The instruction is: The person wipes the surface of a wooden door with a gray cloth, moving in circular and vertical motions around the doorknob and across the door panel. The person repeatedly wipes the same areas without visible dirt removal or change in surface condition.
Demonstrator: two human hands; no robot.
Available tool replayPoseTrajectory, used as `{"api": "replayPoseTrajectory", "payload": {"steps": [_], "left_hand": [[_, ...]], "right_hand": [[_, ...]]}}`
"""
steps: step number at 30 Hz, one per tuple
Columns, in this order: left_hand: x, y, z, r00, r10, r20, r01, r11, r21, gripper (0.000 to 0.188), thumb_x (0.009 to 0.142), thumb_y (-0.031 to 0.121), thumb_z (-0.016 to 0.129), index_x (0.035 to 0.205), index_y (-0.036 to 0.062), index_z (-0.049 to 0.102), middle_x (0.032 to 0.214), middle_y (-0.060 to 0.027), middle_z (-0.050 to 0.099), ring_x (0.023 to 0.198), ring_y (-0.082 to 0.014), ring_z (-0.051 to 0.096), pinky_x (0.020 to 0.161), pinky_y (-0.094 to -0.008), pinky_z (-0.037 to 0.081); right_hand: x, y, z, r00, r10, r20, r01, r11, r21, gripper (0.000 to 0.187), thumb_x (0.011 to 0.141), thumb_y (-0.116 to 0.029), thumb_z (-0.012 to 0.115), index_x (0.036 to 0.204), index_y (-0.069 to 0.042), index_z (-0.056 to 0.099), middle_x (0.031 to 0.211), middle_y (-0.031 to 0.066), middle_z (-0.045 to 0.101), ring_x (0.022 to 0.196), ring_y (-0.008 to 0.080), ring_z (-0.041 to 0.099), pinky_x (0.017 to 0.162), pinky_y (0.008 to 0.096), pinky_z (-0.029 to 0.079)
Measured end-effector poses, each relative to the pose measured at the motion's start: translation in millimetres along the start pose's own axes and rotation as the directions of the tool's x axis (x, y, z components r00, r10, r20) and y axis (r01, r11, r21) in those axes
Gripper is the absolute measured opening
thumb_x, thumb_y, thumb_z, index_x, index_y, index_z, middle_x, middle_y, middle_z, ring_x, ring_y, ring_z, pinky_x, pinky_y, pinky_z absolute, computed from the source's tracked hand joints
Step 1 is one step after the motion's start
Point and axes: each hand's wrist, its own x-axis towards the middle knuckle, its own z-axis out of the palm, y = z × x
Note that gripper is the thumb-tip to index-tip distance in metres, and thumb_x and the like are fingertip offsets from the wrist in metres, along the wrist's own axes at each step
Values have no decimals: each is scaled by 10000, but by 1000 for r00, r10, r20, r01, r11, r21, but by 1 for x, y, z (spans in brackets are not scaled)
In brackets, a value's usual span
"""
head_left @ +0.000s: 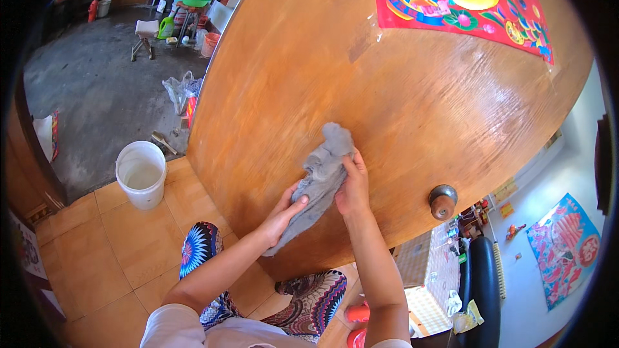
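Note:
A crumpled grey cloth (320, 177) is bunched between my two hands, in front of a wooden door (277, 84). My left hand (284, 214) grips its lower part, thumb on top. Higher up, my right hand (353, 187) is closed on the cloth's right edge. The cloth's upper end overlaps the door in the picture; whether it touches the wood I cannot tell. To the right of my right hand, a round door knob (443, 202) sticks out from the door.
A white bucket (141, 175) of liquid stands on the tiles at left, with a brush (164, 142) beyond it. The red poster (464, 6) is stuck high on the door. A stool (146, 37) and basins are farther back. At right are a checked table (431, 283) and black seat (483, 283).

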Motion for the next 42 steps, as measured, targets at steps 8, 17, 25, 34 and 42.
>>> {"api": "replayPoseTrajectory", "payload": {"steps": [8,17,25,34,42], "left_hand": [[-5,-3,17,985,-168,-45,144,934,-327,638,983,420,737,1458,46,531,1311,-115,688,1167,-244,684,963,-450,576],[45,49,-27,872,288,-395,-64,868,492,405,1029,346,672,1242,2,655,1153,-137,716,1059,-200,658,936,-407,533],[247,270,21,454,881,133,-364,47,930,621,960,530,644,1359,54,648,1595,-254,375,1487,-425,351,1242,-473,306],[320,318,70,70,980,188,-270,-163,949,514,1004,445,623,1364,79,649,1513,-58,530,1364,-357,461,1066,-521,436],[250,127,-104,341,908,244,-277,-150,949,519,918,170,702,1390,41,530,1391,-257,455,1344,-472,425,1166,-552,351]], "right_hand": [[-29,23,-31,980,-129,149,193,466,-864,349,971,-67,595,1316,-31,564,1238,139,681,1162,322,631,998,438,513],[-138,-94,-116,269,-801,535,445,-389,-806,261,975,-139,620,1213,-34,613,1195,173,629,1108,323,594,996,473,449],[-123,-155,-218,270,-880,-390,413,472,-779,598,1139,-447,381,1541,-11,461,1562,117,501,1459,252,435,1231,401,276],[-85,-115,-197,263,-628,-733,307,774,-553,874,1050,-696,388,1677,-108,232,1712,106,280,1579,275,248,1289,447,167],[-82,-109,-200,251,-613,-749,290,786,-546,889,1041,-708,394,1680,-114,223,1713,108,276,1580,278,246,1288,454,173]]}}
